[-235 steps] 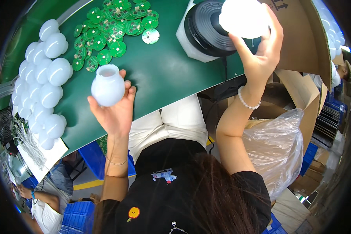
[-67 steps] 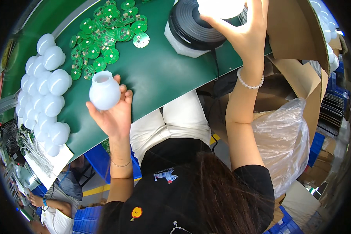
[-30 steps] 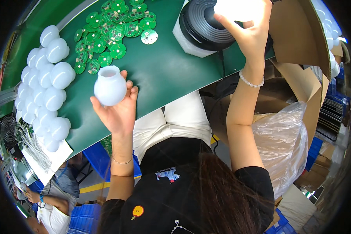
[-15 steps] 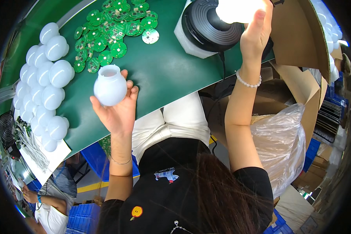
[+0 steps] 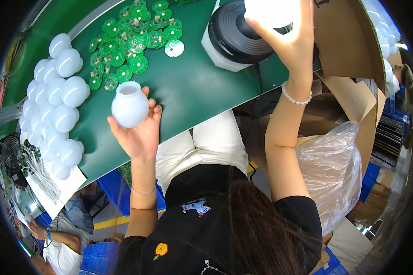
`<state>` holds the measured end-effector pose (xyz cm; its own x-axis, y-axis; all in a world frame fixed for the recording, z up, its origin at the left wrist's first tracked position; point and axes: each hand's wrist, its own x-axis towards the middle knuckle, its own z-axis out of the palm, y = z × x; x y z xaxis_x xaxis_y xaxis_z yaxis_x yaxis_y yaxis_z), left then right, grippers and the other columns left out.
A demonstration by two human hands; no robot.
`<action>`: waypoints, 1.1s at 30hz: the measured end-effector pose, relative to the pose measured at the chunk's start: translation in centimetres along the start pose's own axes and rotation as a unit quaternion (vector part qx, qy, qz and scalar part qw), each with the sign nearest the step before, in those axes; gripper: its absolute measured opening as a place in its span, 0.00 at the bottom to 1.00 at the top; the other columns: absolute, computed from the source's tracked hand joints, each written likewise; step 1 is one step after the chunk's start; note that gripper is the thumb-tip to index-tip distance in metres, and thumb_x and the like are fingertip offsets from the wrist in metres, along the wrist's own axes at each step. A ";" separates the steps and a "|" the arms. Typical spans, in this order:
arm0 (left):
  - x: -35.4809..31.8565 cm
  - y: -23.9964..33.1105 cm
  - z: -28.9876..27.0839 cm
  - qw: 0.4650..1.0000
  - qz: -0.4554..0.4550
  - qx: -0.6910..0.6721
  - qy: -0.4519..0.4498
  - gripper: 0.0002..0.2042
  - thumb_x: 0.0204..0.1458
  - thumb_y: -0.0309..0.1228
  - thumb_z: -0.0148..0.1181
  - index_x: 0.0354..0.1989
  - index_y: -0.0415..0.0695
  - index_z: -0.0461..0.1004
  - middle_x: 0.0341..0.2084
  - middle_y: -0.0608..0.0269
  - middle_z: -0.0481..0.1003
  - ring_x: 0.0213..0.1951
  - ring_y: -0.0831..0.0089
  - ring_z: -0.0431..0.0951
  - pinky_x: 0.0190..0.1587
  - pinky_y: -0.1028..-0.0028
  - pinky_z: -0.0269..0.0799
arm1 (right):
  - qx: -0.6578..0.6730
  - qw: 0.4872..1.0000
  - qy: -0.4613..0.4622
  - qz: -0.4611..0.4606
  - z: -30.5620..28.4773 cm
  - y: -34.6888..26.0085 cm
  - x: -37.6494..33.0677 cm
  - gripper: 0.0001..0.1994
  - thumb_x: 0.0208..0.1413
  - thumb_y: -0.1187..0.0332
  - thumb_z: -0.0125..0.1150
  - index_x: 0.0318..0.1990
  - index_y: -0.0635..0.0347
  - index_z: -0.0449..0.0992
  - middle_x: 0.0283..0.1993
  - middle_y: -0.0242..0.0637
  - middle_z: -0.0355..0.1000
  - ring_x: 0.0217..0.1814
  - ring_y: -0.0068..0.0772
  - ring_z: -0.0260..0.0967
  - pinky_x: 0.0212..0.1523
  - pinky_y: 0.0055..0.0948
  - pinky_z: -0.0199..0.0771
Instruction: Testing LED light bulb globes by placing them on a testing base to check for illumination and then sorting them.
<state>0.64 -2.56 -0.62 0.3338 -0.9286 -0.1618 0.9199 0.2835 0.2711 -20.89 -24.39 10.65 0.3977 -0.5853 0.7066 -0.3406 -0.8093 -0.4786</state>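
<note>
My left hand [image 5: 143,139] is closed around a milky white globe lampshade [image 5: 129,110], its open neck turned up and away from me. It is held over the near part of the green table. Farther off at the right, my right hand [image 5: 296,48] is wrapped round a brightly glowing white globe [image 5: 269,11]. Glare washes out that globe and part of the fingers. Just under it stands a black ribbed round device [image 5: 237,36] on a white foam block [image 5: 215,54]; whether the globe touches the device cannot be made out.
Round green circuit boards [image 5: 137,43] lie heaped on the green table [image 5: 188,82]. Stacked white globes [image 5: 55,98] stand at its left, near a bundle of cables [image 5: 43,178]. An open cardboard box [image 5: 348,43] and clear plastic bag [image 5: 332,174] are at the right. A co-worker sits lower left.
My right hand has shifted its grip: its thumb now reaches across the near left side of the glowing globe. The view has moved slightly, while my left hand keeps its hold.
</note>
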 end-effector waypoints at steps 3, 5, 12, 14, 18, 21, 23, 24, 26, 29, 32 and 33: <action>0.1 0.0 0.2 1.000 0.001 -0.006 -0.008 0.36 0.53 0.58 0.54 0.63 0.45 0.59 0.55 0.46 0.66 0.44 0.60 0.70 0.50 0.62 0.65 | 0.046 0.998 0.032 0.003 0.7 1.5 0.2 0.32 0.40 0.72 0.72 0.55 0.69 0.66 0.54 0.46 0.66 0.57 0.43 0.64 0.60 0.36 0.62; 0.1 0.0 0.3 1.000 -0.002 0.016 0.002 0.36 0.52 0.58 0.55 0.63 0.46 0.59 0.55 0.46 0.66 0.44 0.61 0.70 0.50 0.62 0.65 | 0.024 1.000 -0.008 0.011 0.0 2.0 -0.2 0.32 0.41 0.72 0.71 0.56 0.69 0.65 0.54 0.47 0.66 0.58 0.44 0.64 0.60 0.36 0.62; 0.0 0.0 0.5 0.999 -0.001 0.035 -0.009 0.33 0.55 0.53 0.54 0.64 0.47 0.57 0.54 0.47 0.65 0.45 0.62 0.68 0.50 0.65 0.64 | -0.085 0.995 -0.025 -0.048 -2.4 -0.1 -1.9 0.26 0.40 0.74 0.71 0.49 0.67 0.69 0.47 0.47 0.68 0.52 0.47 0.65 0.56 0.40 0.63; 0.0 0.1 0.4 0.999 -0.005 0.041 -0.001 0.35 0.54 0.55 0.55 0.63 0.45 0.58 0.55 0.46 0.66 0.45 0.61 0.70 0.50 0.63 0.66 | -0.122 0.989 -0.028 -0.085 -2.6 -0.8 -1.8 0.26 0.39 0.73 0.72 0.49 0.67 0.70 0.46 0.47 0.68 0.52 0.49 0.65 0.56 0.40 0.63; 0.1 0.0 0.2 1.000 -0.002 0.016 -0.005 0.35 0.53 0.56 0.55 0.63 0.44 0.59 0.55 0.46 0.67 0.45 0.60 0.71 0.50 0.62 0.66 | -0.170 0.981 -0.034 -0.081 -1.8 -1.1 -0.9 0.30 0.36 0.69 0.76 0.50 0.68 0.71 0.47 0.49 0.68 0.53 0.51 0.64 0.57 0.42 0.62; 0.1 0.0 0.2 1.000 -0.001 0.007 -0.009 0.35 0.53 0.56 0.55 0.63 0.44 0.59 0.55 0.46 0.67 0.45 0.61 0.71 0.50 0.62 0.67 | -0.105 0.993 -0.006 -0.045 -0.4 -0.6 -0.2 0.37 0.34 0.66 0.78 0.54 0.69 0.68 0.53 0.51 0.67 0.58 0.51 0.62 0.61 0.44 0.60; 0.0 0.0 0.3 1.000 -0.001 0.021 0.004 0.35 0.53 0.57 0.55 0.63 0.44 0.59 0.54 0.46 0.67 0.45 0.61 0.71 0.50 0.63 0.67 | -0.059 0.997 0.021 -0.036 0.3 -0.3 0.1 0.38 0.34 0.66 0.79 0.55 0.70 0.66 0.55 0.51 0.65 0.58 0.51 0.62 0.62 0.42 0.60; 0.0 0.0 0.3 1.000 0.001 0.014 0.005 0.35 0.53 0.57 0.55 0.63 0.44 0.59 0.54 0.46 0.67 0.45 0.61 0.71 0.50 0.63 0.67 | -0.037 0.998 0.034 -0.031 0.5 -0.1 0.1 0.39 0.34 0.66 0.79 0.56 0.70 0.65 0.56 0.51 0.64 0.59 0.50 0.62 0.63 0.42 0.60; 0.0 0.0 0.3 0.999 -0.001 0.033 0.008 0.36 0.53 0.57 0.55 0.62 0.44 0.59 0.54 0.46 0.67 0.45 0.61 0.71 0.50 0.63 0.67 | -0.009 0.999 0.033 0.014 0.8 0.0 -0.2 0.41 0.35 0.67 0.78 0.58 0.70 0.63 0.58 0.49 0.63 0.59 0.49 0.63 0.63 0.40 0.60; 0.0 0.0 0.3 0.999 -0.005 0.040 0.005 0.36 0.53 0.57 0.55 0.62 0.44 0.59 0.54 0.47 0.67 0.45 0.61 0.71 0.50 0.63 0.66 | 0.058 0.993 0.027 0.097 0.8 0.3 -1.1 0.38 0.37 0.68 0.76 0.58 0.70 0.64 0.56 0.47 0.65 0.58 0.46 0.64 0.61 0.39 0.62; 0.0 -0.1 0.4 0.999 -0.002 0.042 -0.004 0.34 0.55 0.55 0.53 0.63 0.44 0.58 0.54 0.46 0.66 0.45 0.61 0.70 0.49 0.64 0.65 | 0.031 0.997 -0.019 0.066 -0.1 1.2 -1.5 0.36 0.40 0.70 0.74 0.58 0.69 0.64 0.57 0.46 0.65 0.59 0.42 0.63 0.61 0.37 0.62; 0.0 -0.1 0.5 0.999 0.003 0.037 -0.006 0.33 0.56 0.54 0.53 0.63 0.44 0.57 0.54 0.46 0.65 0.45 0.62 0.70 0.49 0.64 0.65 | -0.027 0.999 -0.020 0.036 -0.7 1.2 -1.8 0.37 0.41 0.71 0.73 0.60 0.68 0.62 0.59 0.45 0.63 0.60 0.41 0.62 0.62 0.36 0.60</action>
<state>0.45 -2.68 -0.17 0.3373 -0.9295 -0.1491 0.8998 0.2717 0.3414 -22.59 -24.28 9.11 0.4040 -0.6449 0.6487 -0.4154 -0.7612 -0.4980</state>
